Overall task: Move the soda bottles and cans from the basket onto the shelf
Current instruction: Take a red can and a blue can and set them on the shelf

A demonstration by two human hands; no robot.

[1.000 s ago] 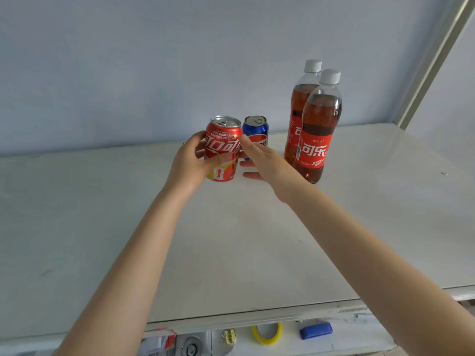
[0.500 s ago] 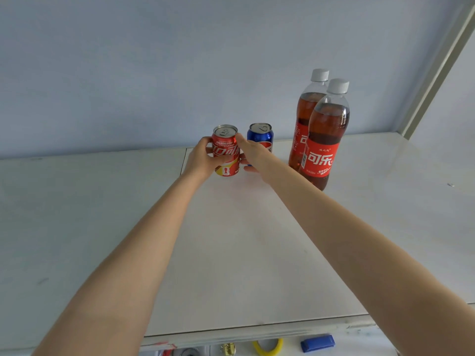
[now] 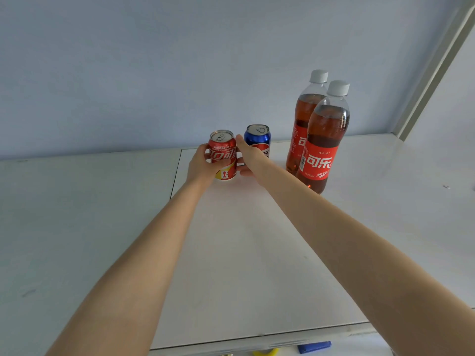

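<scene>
A red cola can (image 3: 223,150) stands upright on the white shelf (image 3: 257,253), far from its front edge. My left hand (image 3: 203,165) wraps around the can from the left. My right hand (image 3: 250,156) touches the can's right side with thumb and fingers. Just behind and to the right stands a blue cola can (image 3: 257,137), partly hidden by my right hand. Two cola bottles with red labels and white caps stand further right, the nearer bottle (image 3: 323,140) overlapping the one behind it (image 3: 304,116). The basket is out of view.
A pale blue wall (image 3: 154,73) closes the shelf at the back, and a white upright post (image 3: 434,65) rises at the right. Below the shelf's front edge a blue object (image 3: 314,346) and a yellow ring (image 3: 264,352) peek out.
Both hands carried the red can away from me toward the back of the shelf and lowered it beside the blue can. The view tilted up, hiding most of what lies below.
</scene>
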